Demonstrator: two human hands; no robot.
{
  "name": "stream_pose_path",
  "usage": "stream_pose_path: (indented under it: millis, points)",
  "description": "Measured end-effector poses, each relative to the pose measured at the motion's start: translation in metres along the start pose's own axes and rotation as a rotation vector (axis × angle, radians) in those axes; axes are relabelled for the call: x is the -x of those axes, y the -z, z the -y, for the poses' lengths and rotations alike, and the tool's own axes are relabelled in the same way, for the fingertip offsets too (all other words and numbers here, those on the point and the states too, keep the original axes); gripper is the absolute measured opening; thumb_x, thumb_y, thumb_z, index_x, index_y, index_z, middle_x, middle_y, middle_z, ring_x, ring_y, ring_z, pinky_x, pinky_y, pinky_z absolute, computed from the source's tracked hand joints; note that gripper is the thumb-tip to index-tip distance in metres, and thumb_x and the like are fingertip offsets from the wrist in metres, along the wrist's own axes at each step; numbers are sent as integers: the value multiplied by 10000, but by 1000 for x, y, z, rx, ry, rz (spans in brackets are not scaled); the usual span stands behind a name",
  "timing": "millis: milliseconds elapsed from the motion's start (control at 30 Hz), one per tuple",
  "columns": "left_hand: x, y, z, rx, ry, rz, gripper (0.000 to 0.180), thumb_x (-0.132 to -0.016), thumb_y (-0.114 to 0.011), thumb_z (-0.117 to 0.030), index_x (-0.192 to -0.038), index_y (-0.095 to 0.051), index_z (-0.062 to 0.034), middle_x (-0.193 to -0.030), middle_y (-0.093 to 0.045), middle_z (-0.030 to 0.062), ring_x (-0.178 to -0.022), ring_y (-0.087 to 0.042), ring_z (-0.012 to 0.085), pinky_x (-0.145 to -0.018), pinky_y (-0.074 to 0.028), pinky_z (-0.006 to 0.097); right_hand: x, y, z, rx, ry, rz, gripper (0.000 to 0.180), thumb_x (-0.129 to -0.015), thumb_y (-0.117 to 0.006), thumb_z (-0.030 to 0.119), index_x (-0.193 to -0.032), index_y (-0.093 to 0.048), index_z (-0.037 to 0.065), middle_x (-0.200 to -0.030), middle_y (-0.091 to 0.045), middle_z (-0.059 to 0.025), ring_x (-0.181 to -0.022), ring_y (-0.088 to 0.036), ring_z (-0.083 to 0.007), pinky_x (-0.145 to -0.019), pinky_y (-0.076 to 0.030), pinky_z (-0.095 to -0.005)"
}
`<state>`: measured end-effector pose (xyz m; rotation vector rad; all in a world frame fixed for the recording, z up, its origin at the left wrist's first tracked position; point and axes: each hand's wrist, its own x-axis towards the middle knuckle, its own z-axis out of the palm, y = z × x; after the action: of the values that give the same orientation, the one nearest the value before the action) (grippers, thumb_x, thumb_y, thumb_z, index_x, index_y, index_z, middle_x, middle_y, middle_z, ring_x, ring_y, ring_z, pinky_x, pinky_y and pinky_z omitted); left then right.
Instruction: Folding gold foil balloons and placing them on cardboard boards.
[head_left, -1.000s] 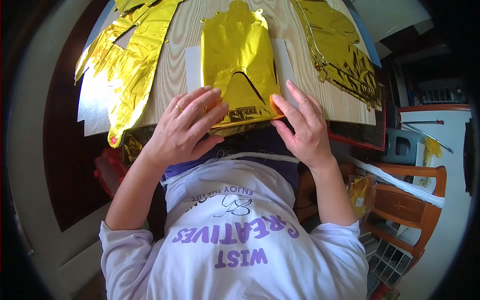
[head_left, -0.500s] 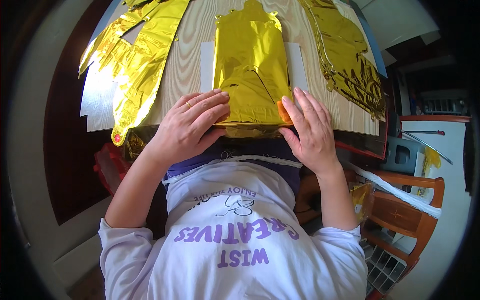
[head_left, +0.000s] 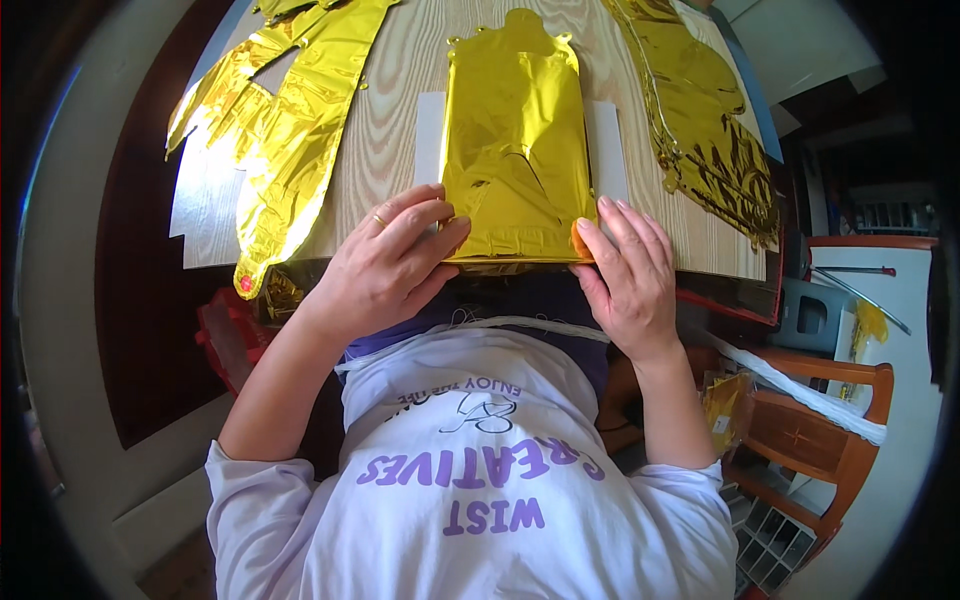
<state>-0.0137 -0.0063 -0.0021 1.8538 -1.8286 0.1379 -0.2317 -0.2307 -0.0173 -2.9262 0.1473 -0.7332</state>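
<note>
A flat, folded gold foil balloon [head_left: 515,150] lies lengthwise at the table's near edge, over a white card [head_left: 606,150] that shows along both its sides. My left hand [head_left: 385,255] holds the near left corner, with bent fingers on top and the thumb low at the edge. At the near right corner, my right hand [head_left: 630,270] grips the foil between thumb and fingers, its other fingers lying along the side. A small orange piece [head_left: 580,240] shows beside the right fingertips; what it is I cannot make out. The foil under the fingertips is hidden.
More flat gold foil balloons lie on the wood-grain table [head_left: 390,120]: one at left [head_left: 300,150], one at right [head_left: 700,110]. A wooden chair [head_left: 800,430] with a white bundle [head_left: 800,390] across it stands at right. A red plastic object [head_left: 228,335] is below the table at left.
The view has shifted slightly, so everything sits a little lower and to the right. My left fingers are more bent and raised at the foil's corner. The right hand keeps its place.
</note>
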Motion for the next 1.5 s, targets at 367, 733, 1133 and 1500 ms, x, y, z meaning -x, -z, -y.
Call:
stream_pose_path:
  millis: [367,733,1133,1500]
  points:
    - [-1,-8,4,-50,-43,-64,483,-801,-815,-142,-1244,-671,-13,-1250,-653,150,-1217,-632,351,-1036,-518,462,1,0,-4,3,12,-26,605,-816,-809,192,-1388,-624,122,-1390,-607,-159,-1279,-567,-334,-1086,-441,-480]
    - [8,-14,4,-89,-71,-152,359,-789,-804,-86,-1127,-717,0,-1200,-706,163,-1152,-690,357,-1003,-547,457,12,0,-2,-5,23,-67,553,-815,-787,140,-1350,-659,85,-1350,-644,-138,-1233,-603,-307,-1090,-447,-483]
    - [5,-15,6,-102,-117,-187,351,-768,-797,-45,-1107,-728,13,-1162,-719,173,-1119,-707,348,-963,-566,449,7,5,4,83,33,-34,467,-867,-735,172,-1312,-673,46,-1302,-660,-156,-1191,-618,-322,-1075,-462,-488]
    - [5,-16,5,-98,-106,-194,343,-765,-792,-55,-1098,-736,5,-1172,-719,169,-1118,-709,344,-972,-565,442,-1,8,-3,163,129,-58,307,-935,-664,125,-1221,-714,24,-1227,-699,-167,-1120,-662,-309,-988,-532,-433]
